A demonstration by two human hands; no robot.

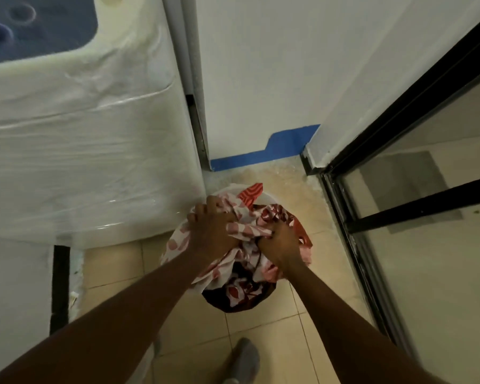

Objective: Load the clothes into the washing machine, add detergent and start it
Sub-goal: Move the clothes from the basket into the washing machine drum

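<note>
Gripped the clothes (243, 253) with both hands, left hand (214, 228) and right hand (279, 241), fingers clenched into fabric. Bunched over a basket (266, 196) beside the washing machine (81, 134).

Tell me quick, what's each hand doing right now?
Left hand: closed on the patterned clothes in the basket.
Right hand: closed on the same clothes.
</note>
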